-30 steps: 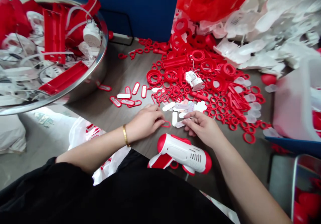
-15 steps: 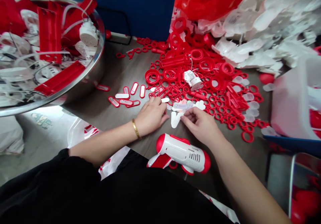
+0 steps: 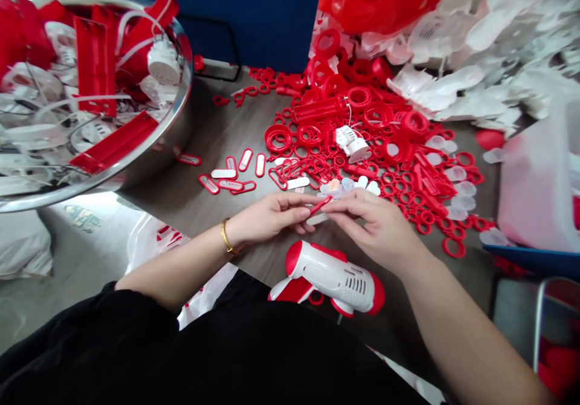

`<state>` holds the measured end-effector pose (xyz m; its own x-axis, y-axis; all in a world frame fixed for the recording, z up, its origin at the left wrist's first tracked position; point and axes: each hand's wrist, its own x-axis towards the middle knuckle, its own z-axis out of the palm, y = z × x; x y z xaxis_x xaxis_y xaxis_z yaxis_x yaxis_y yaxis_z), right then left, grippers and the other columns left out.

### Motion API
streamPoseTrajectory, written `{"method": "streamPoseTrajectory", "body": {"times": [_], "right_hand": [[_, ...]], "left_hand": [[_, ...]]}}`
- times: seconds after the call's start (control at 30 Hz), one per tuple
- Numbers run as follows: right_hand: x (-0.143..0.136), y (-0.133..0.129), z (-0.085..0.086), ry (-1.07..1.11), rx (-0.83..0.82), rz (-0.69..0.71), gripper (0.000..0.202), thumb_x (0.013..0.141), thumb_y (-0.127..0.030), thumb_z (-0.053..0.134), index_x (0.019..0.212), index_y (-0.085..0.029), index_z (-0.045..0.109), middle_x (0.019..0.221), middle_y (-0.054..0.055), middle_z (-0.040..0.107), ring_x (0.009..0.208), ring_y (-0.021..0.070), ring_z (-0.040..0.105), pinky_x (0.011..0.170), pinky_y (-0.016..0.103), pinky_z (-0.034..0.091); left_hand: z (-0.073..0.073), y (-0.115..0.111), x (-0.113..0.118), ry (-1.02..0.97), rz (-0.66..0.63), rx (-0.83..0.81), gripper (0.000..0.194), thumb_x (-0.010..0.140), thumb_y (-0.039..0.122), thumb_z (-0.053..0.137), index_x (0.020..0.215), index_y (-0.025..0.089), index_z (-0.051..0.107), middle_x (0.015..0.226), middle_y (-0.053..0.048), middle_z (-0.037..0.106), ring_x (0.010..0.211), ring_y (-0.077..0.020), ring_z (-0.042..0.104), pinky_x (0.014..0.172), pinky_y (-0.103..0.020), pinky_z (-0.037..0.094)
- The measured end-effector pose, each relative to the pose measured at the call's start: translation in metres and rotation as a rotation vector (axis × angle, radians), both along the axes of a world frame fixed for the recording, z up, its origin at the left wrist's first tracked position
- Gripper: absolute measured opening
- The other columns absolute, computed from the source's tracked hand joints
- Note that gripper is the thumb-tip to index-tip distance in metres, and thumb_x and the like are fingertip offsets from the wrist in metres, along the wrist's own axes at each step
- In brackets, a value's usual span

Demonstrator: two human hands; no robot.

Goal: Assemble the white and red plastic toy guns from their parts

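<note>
Near the middle of the table, as the head view shows, the left hand and right hand meet, fingertips pinching one red oval frame between them. To the left, several label-filled frames look done; just beyond the hands, bare red frames and white strips apparently remain unpaired.

The single head-worn camera looks forward and down — from fairly near above the tabletop.
</note>
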<state>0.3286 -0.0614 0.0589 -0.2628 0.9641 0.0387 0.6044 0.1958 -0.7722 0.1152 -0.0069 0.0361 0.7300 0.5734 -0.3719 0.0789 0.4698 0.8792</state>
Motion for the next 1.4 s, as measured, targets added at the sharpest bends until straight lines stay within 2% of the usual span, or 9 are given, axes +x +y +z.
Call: {"method": "streamPoseTrajectory", "body": {"times": [0.27, 0.43, 0.53, 0.6, 0.7, 0.8, 1.03, 1.23, 1.4], "right_hand": [[-0.009, 0.001, 0.004, 0.147, 0.009, -0.23, 0.006, 0.083, -0.029, 0.065, 0.084, -0.024, 0.068, 0.081, 0.002, 0.065, 0.073, 0.0166, 0.062, 0.068, 0.031, 0.053], [-0.016, -0.012, -0.006, 0.121, 0.124, -0.231, 0.016, 0.087, -0.029, 0.06, 0.098, -0.028, 0.072, 0.089, 0.003, 0.065, 0.083, 0.0181, 0.064, 0.074, 0.033, 0.053], [-0.008, -0.021, -0.019, 0.1, 0.01, -0.217, 0.028, 0.092, -0.029, 0.052, 0.116, -0.029, 0.066, 0.1, 0.004, 0.069, 0.089, 0.0184, 0.066, 0.081, 0.034, 0.052], [-0.002, -0.021, -0.027, -0.025, -0.095, -0.143, 0.026, 0.091, -0.028, 0.051, 0.111, -0.026, 0.067, 0.1, 0.005, 0.07, 0.088, 0.0199, 0.066, 0.079, 0.034, 0.051], [-0.003, -0.007, -0.033, -0.287, -0.177, 0.003, 0.017, 0.089, -0.026, 0.054, 0.092, -0.022, 0.07, 0.089, 0.005, 0.069, 0.082, 0.0213, 0.064, 0.073, 0.034, 0.048], [-0.014, 0.018, -0.031, -0.435, -0.149, 0.008, 0.015, 0.088, -0.025, 0.055, 0.097, -0.02, 0.067, 0.089, 0.006, 0.068, 0.083, 0.0225, 0.063, 0.07, 0.034, 0.046], [-0.025, 0.042, -0.029, -0.482, -0.09, 0.039, 0.009, 0.084, -0.023, 0.061, 0.091, -0.02, 0.065, 0.096, 0.007, 0.062, 0.083, 0.0223, 0.062, 0.07, 0.034, 0.046], [-0.011, 0.019, -0.035, -0.279, -0.016, -0.003, 0.006, 0.084, -0.016, 0.058, 0.087, -0.021, 0.061, 0.102, 0.006, 0.059, 0.089, 0.0195, 0.061, 0.073, 0.031, 0.05], [-0.017, 0.027, -0.032, -0.417, -0.037, -0.004, 0.019, 0.085, -0.023, 0.059, 0.104, -0.021, 0.063, 0.103, 0.008, 0.059, 0.087, 0.0218, 0.063, 0.073, 0.034, 0.05]], "left_hand": [[0.003, -0.011, 0.011, -0.165, 0.044, -0.252, 0.035, 0.082, 0.035, 0.069, 0.111, 0.015, 0.066, 0.088, -0.007, 0.072, 0.079, -0.0137, 0.07, 0.074, -0.025, 0.055], [0.005, -0.018, 0.02, -0.119, 0.057, -0.006, 0.033, 0.085, 0.04, 0.064, 0.102, 0.012, 0.063, 0.075, -0.003, 0.067, 0.063, -0.01, 0.065, 0.061, -0.022, 0.054], [0.004, -0.018, 0.018, -0.004, 0.1, 0.142, 0.029, 0.089, 0.039, 0.057, 0.099, 0.012, 0.058, 0.079, -0.003, 0.065, 0.055, -0.0069, 0.056, 0.051, -0.019, 0.047], [0.001, -0.017, 0.012, 0.081, 0.108, 0.242, 0.025, 0.091, 0.037, 0.052, 0.1, 0.013, 0.056, 0.077, -0.001, 0.062, 0.052, -0.005, 0.048, 0.047, -0.017, 0.04], [-0.002, -0.014, -0.002, 0.199, 0.125, 0.347, 0.025, 0.092, 0.034, 0.047, 0.103, 0.014, 0.058, 0.069, 0.002, 0.054, 0.052, -0.0051, 0.04, 0.048, -0.017, 0.034], [-0.004, -0.013, -0.017, 0.259, 0.136, 0.38, 0.027, 0.092, 0.035, 0.046, 0.101, 0.014, 0.059, 0.068, 0.003, 0.052, 0.055, -0.0065, 0.041, 0.05, -0.018, 0.034], [0.003, -0.008, -0.055, 0.474, 0.134, 0.521, 0.031, 0.09, 0.04, 0.045, 0.097, 0.014, 0.062, 0.066, 0.002, 0.052, 0.053, -0.008, 0.04, 0.049, -0.02, 0.032], [0.01, 0.001, -0.083, 0.65, 0.038, 0.686, 0.033, 0.092, 0.039, 0.041, 0.099, 0.017, 0.065, 0.072, -0.001, 0.061, 0.06, -0.0114, 0.052, 0.058, -0.023, 0.041], [0.01, 0.006, -0.083, 1.011, 0.105, 1.189, 0.031, 0.087, 0.037, 0.05, 0.106, 0.018, 0.066, 0.105, -0.011, 0.064, 0.098, -0.028, 0.054, 0.085, -0.042, 0.042]]}}
